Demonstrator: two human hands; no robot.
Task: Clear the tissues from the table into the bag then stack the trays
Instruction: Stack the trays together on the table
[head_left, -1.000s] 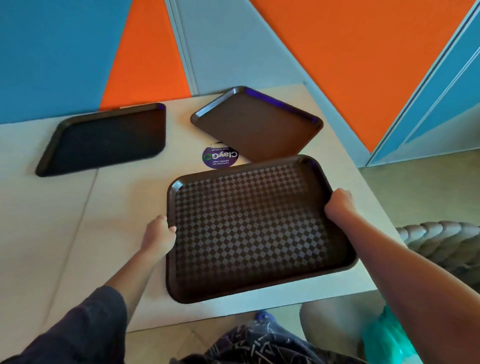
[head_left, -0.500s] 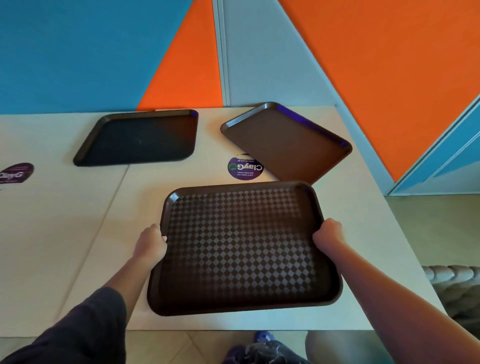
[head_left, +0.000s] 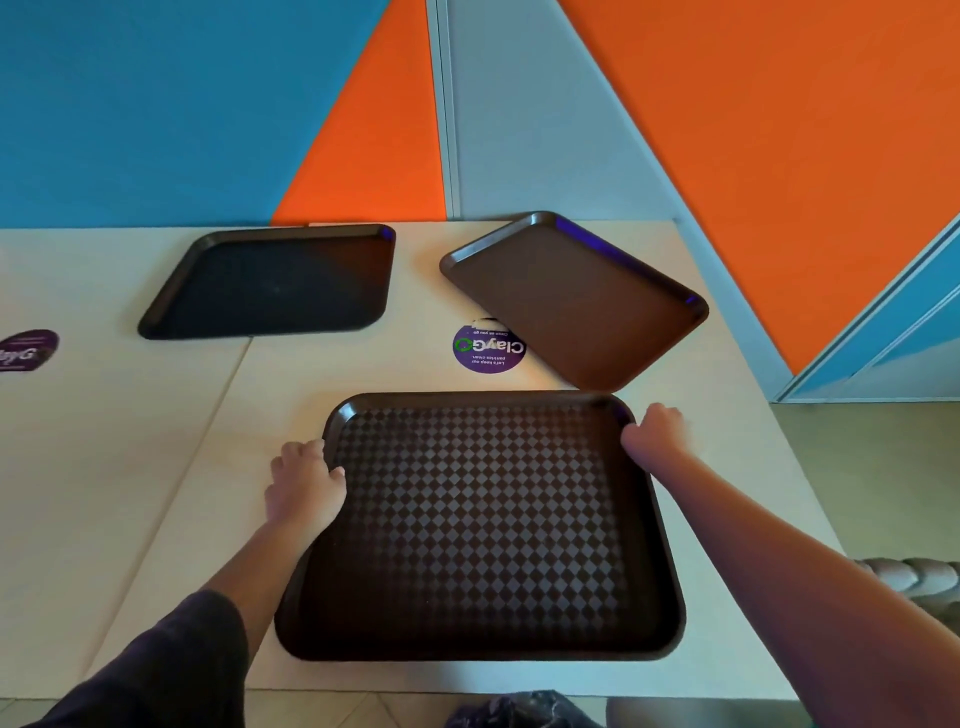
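Now both hands, left hand (head_left: 304, 488) and right hand (head_left: 655, 431), grip the checkered tray (head_left: 483, 525) | squared up since a second ago | no tissues on surface (head_left: 130, 493) | stack onto brown tray (head_left: 574, 299) at 1 o'clock next.

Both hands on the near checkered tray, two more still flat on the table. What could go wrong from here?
1. The checkered tray far right corner sits right at the angled brown tray; pushing forward may knock it toward the table edge.
2. Left hand and right hand grip only the side rims, so a lift may tilt.
3. The angled tray is rotated, so stacking may seat crooked.
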